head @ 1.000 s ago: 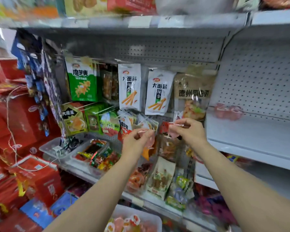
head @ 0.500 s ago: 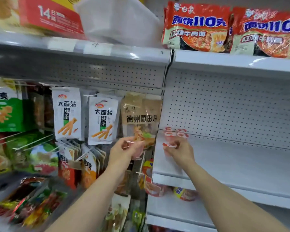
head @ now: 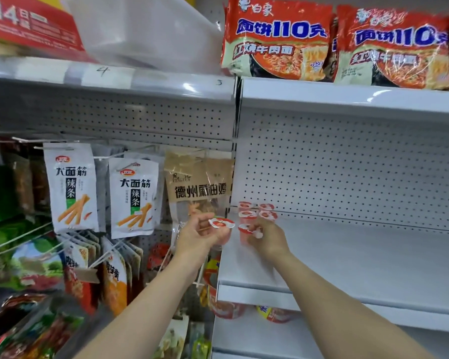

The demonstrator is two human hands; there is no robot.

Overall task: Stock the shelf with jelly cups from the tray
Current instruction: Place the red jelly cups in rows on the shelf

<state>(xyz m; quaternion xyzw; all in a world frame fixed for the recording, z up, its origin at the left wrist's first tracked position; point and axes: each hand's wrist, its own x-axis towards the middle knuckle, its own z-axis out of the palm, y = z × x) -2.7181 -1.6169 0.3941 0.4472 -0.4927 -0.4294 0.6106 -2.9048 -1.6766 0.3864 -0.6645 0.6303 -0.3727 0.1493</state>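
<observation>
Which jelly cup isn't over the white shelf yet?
The jelly cup gripped in the left hand, held left of the shelf edge; the others stand on it.

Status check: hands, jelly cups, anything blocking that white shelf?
Left hand grips one jelly cup, off the shelf. Right hand holds another cup at the shelf's back-left corner beside four placed cups. Nothing blocking.

White metal shelf [head: 360,260] at right centre of the frame with a perforated back panel [head: 347,164], five red-lidded jelly cups [head: 254,216] clustered at its back left corner, instant noodle packs [head: 278,40] on the shelf above [head: 347,97]
</observation>
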